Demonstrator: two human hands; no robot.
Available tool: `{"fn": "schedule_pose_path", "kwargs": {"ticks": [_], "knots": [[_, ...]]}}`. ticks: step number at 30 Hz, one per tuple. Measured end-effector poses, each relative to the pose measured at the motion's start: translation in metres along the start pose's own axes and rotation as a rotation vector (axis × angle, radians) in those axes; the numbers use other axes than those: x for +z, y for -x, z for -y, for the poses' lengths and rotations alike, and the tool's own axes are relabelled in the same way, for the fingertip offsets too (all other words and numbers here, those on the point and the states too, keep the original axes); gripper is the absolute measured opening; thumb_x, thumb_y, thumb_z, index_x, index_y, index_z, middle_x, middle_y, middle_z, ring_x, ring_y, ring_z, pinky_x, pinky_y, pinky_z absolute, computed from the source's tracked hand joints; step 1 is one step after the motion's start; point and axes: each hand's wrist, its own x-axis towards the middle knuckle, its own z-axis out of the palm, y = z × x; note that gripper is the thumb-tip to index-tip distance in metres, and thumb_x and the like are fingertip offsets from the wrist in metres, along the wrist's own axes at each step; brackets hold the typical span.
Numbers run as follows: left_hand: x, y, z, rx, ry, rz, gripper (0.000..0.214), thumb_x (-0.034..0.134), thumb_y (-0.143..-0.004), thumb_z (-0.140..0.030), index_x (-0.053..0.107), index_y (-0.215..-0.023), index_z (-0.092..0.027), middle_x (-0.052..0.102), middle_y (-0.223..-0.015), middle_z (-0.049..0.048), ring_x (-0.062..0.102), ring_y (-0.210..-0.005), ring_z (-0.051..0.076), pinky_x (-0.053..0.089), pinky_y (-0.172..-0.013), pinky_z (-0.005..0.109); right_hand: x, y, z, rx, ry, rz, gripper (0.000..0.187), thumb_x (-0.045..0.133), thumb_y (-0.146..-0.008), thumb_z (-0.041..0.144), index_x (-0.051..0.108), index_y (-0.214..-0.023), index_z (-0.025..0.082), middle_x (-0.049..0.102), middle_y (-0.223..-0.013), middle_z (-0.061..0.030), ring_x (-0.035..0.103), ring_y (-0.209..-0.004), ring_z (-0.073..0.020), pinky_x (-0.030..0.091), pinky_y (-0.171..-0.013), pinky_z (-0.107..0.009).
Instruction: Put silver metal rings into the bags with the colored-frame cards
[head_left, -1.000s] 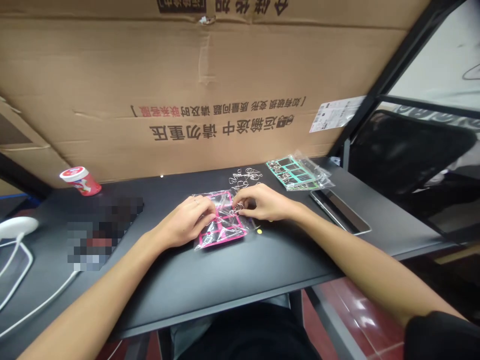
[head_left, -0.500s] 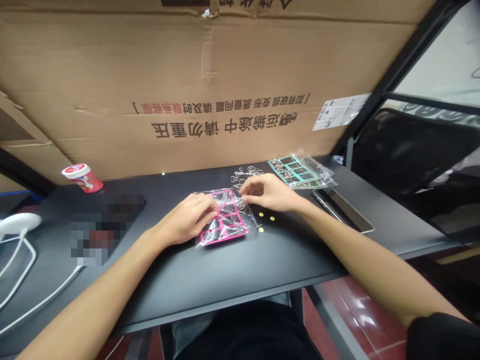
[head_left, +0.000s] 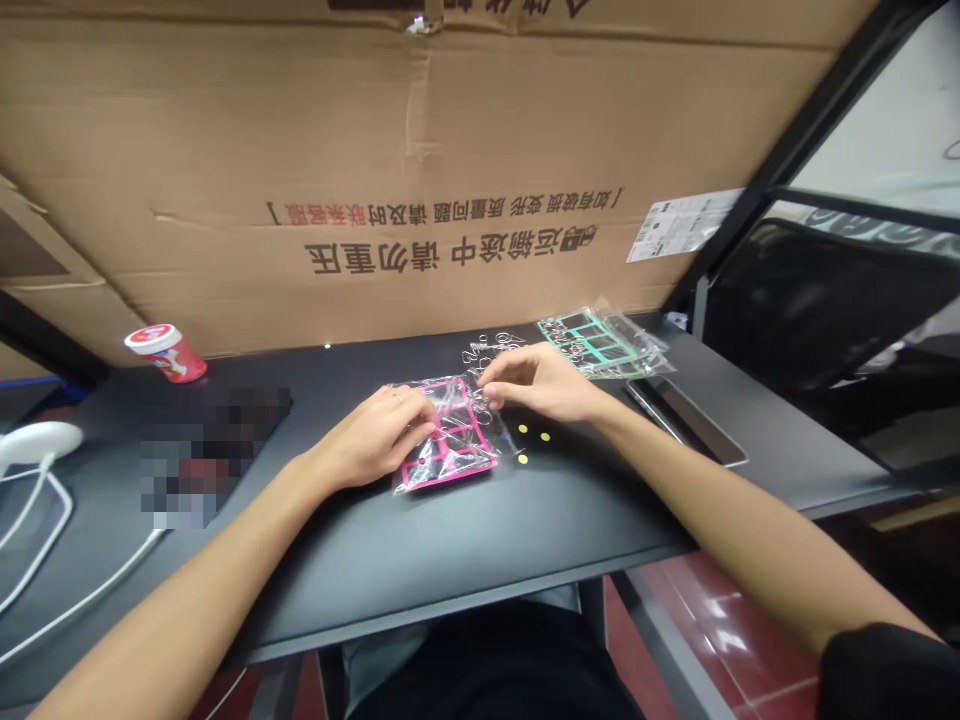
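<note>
A clear plastic bag (head_left: 446,435) holding a pink grid-like frame lies on the desk in front of me. My left hand (head_left: 379,435) rests on its left side, with the fingers gripping the plastic. My right hand (head_left: 540,385) reaches in from the right, and its fingertips pinch at the bag's upper right edge. I cannot tell whether they also hold a small wire piece. Thin silvery wire shapes (head_left: 491,350) lie just behind the bag. Several yellow dots (head_left: 534,435) sit on the desk below my right hand.
A green-framed plastic bag (head_left: 600,345) lies behind my right hand, and a tablet or phone (head_left: 686,422) lies to its right. A red-and-white cup (head_left: 166,352), a pixelated patch (head_left: 214,455) and a white cable (head_left: 82,590) are on the left. Upright cardboard (head_left: 450,150) backs the black desk (head_left: 450,530).
My right hand has moved from the middle of the bag to its upper right edge, uncovering the yellow dots. My left hand has shifted slightly, and the bag now shows more of its pink frame.
</note>
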Motion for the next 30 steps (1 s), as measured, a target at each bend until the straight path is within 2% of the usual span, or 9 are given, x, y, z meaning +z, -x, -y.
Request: {"fn": "schedule_pose_path", "kwargs": {"ticks": [4, 7, 10, 13, 16, 20, 25, 30], "knots": [[-0.001, 0.001, -0.001, 0.022, 0.021, -0.026, 0.015, 0.056, -0.112, -0.034, 0.066, -0.113, -0.022, 0.075, -0.111, 0.0045, 0.07, -0.106, 0.022, 0.05, -0.103, 0.041, 0.006, 0.002, 0.007, -0.028, -0.076, -0.046, 0.026, 0.088, -0.089, 0.041, 0.082, -0.099, 0.018, 0.082, -0.08, -0.0044, 0.079, -0.073, -0.0204, 0.066, -0.075, -0.036], [-0.002, 0.001, -0.01, -0.014, 0.101, -0.156, 0.022, 0.067, -0.106, -0.037, 0.067, -0.123, -0.022, 0.076, -0.12, 0.0058, 0.071, -0.11, 0.022, 0.054, -0.101, 0.037, 0.016, 0.006, 0.013, -0.07, -0.13, -0.066, 0.025, 0.09, -0.088, 0.039, 0.082, -0.1, 0.018, 0.083, -0.081, -0.0054, 0.081, -0.077, -0.0214, 0.068, -0.078, -0.036], [-0.001, -0.003, -0.023, -0.052, 0.22, -0.285, 0.035, 0.075, -0.102, -0.037, 0.068, -0.133, -0.021, 0.078, -0.123, 0.0057, 0.076, -0.107, 0.02, 0.058, -0.098, 0.032, 0.028, 0.011, 0.018, -0.086, -0.192, -0.032, 0.026, 0.093, -0.086, 0.037, 0.083, -0.101, 0.019, 0.085, -0.088, -0.0068, 0.083, -0.082, -0.0232, 0.069, -0.081, -0.038], [0.001, -0.007, -0.033, -0.026, 0.299, -0.328, 0.025, 0.076, -0.102, -0.032, 0.074, -0.124, -0.021, 0.083, -0.114, 0.0033, 0.079, -0.097, 0.016, 0.06, -0.093, 0.027, 0.036, 0.013, 0.018, -0.114, -0.226, -0.002, 0.024, 0.093, -0.086, 0.034, 0.084, -0.103, 0.019, 0.085, -0.093, -0.0068, 0.084, -0.085, -0.0231, 0.07, -0.082, -0.037], [0.004, -0.008, -0.033, -0.012, 0.343, -0.338, 0.013, 0.076, -0.102, -0.026, 0.078, -0.113, -0.021, 0.084, -0.106, 0.0015, 0.079, -0.092, 0.014, 0.06, -0.09, 0.024, 0.039, 0.014, 0.014, -0.144, -0.212, 0.02, 0.023, 0.092, -0.087, 0.031, 0.084, -0.105, 0.02, 0.084, -0.097, -0.0067, 0.083, -0.087, -0.0219, 0.069, -0.082, -0.035], [0.007, -0.006, -0.028, -0.039, 0.382, -0.37, 0.012, 0.079, -0.099, -0.023, 0.08, -0.111, -0.021, 0.084, -0.106, 0.0017, 0.08, -0.095, 0.014, 0.061, -0.091, 0.023, 0.037, 0.013, 0.013, -0.168, -0.154, 0.026, 0.023, 0.092, -0.087, 0.031, 0.084, -0.104, 0.019, 0.084, -0.098, -0.0068, 0.082, -0.088, -0.0206, 0.068, -0.084, -0.034], [0.01, -0.007, -0.029, -0.099, 0.383, -0.448, 0.006, 0.08, -0.098, -0.024, 0.081, -0.103, -0.02, 0.084, -0.096, 0.0018, 0.08, -0.085, 0.015, 0.062, -0.082, 0.025, 0.038, 0.011, 0.017, -0.097, -0.178, 0.054, 0.026, 0.091, -0.088, 0.033, 0.084, -0.108, 0.019, 0.083, -0.091, -0.0048, 0.08, -0.082, -0.0178, 0.067, -0.08, -0.031], [0.011, -0.009, -0.035, -0.166, 0.433, -0.436, 0.011, 0.079, -0.098, -0.028, 0.079, -0.105, -0.02, 0.084, -0.098, 0.0034, 0.082, -0.087, 0.018, 0.065, -0.081, 0.028, 0.038, 0.01, 0.018, -0.012, -0.267, 0.077, 0.029, 0.093, -0.086, 0.036, 0.084, -0.108, 0.018, 0.085, -0.091, -0.006, 0.083, -0.081, -0.0197, 0.068, -0.082, -0.034]]}}
